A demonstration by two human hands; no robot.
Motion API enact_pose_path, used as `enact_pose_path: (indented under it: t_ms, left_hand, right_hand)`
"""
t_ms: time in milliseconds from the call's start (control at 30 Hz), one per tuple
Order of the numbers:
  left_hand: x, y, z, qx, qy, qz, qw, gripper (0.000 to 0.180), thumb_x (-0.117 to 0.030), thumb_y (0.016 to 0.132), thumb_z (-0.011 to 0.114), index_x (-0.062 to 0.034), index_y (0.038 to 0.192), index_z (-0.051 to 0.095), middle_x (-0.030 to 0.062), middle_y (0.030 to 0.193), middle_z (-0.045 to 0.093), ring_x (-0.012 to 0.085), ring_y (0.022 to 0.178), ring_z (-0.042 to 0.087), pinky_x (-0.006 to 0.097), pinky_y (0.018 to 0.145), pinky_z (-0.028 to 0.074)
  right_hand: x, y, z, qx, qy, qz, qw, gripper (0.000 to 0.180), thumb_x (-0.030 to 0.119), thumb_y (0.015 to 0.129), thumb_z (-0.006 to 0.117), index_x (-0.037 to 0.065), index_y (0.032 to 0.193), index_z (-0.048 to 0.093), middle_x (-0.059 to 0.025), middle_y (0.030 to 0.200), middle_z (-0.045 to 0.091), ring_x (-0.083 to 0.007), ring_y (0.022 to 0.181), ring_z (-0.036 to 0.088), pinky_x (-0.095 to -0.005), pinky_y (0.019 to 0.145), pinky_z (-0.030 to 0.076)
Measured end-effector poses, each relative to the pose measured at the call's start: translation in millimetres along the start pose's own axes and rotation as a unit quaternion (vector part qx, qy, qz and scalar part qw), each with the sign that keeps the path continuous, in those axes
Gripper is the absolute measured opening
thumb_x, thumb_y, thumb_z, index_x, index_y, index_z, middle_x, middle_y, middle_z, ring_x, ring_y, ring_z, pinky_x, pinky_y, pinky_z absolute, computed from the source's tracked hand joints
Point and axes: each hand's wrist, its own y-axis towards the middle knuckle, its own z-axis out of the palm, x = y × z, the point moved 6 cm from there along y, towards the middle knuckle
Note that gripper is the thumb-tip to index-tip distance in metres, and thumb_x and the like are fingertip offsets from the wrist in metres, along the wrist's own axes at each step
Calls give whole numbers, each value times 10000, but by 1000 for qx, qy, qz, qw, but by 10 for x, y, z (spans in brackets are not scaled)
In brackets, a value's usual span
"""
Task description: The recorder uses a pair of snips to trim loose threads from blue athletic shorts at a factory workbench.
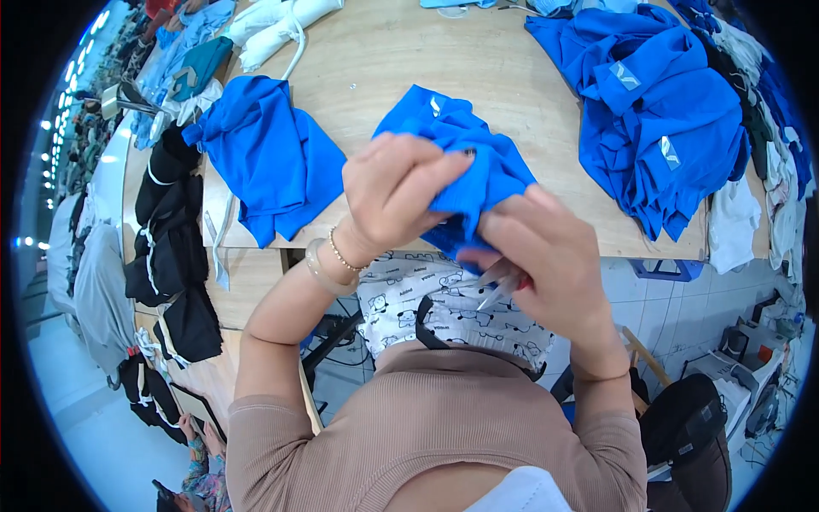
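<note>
A bright blue fabric piece (499, 158) with a small pale label hangs over the table's near edge, bunched between my hands. My left hand (392, 192), with a bangle and a beaded bracelet at its wrist, is closed on the cloth and pinches a fold of it. My right hand (550, 256), slightly blurred, grips the cloth's near side at the fingertips. Thread snips (499, 282) with pale blades stick out from under my right palm, their points toward my body. The fold between my fingers is partly hidden.
To the left lies another blue fabric piece (277, 158); a large blue pile (657, 111) with pale labels is at right. Black tied bundles (175, 230) hang at the table's left. A white cloth roll (286, 26) lies at the back. A co-worker's arm (200, 452) shows lower left.
</note>
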Motion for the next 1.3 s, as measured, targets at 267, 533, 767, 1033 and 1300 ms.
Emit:
enact_pose_path:
  t_ms: [267, 533, 767, 1033, 1300]
  left_hand:
    - [-277, -71, -115, 50, -42, 82, 994, 284, -78, 638, 694, -48, 920, 671, 9, 752, 532, 113, 564, 490, 243, 492, 367]
    - [-311, -61, -139, 45, -81, 88, 992, 241, -59, 648, 733, -52, 879, 663, 6, 744, 540, 108, 556, 465, 236, 498, 365]
    - [-310, -72, -148, 48, -79, 86, 992, 269, -86, 624, 727, -58, 885, 668, 6, 757, 542, 120, 573, 466, 246, 512, 376]
    - [-315, -61, -130, 41, -89, 99, 990, 292, -113, 614, 703, -49, 896, 664, 12, 758, 541, 127, 565, 463, 245, 508, 389]
    - [-343, -55, -111, 35, -84, 116, 989, 281, -118, 610, 690, -50, 881, 663, 12, 734, 552, 125, 560, 460, 235, 513, 395]
  right_hand:
    - [-400, 0, -291, 85, 203, 79, 972, 230, 89, 786, 635, 8, 983, 548, -66, 842, 524, -221, 787, 454, -300, 710, 399]
    - [-203, 231, -333, 70, 43, -80, 993, 125, 164, 789, 613, 59, 803, 546, -52, 750, 492, -225, 755, 403, -315, 678, 312]
    - [-104, 294, -304, 98, 0, -100, 990, 161, 199, 724, 642, 77, 756, 541, -36, 753, 486, -247, 767, 400, -341, 679, 283]
    - [-95, 306, -297, 112, -10, -102, 988, 174, 217, 722, 638, 81, 753, 534, -35, 744, 478, -252, 774, 401, -342, 685, 289]
    - [-76, 293, -302, 155, -18, -92, 984, 181, 224, 725, 621, 77, 746, 518, -43, 740, 471, -262, 779, 401, -355, 698, 305]
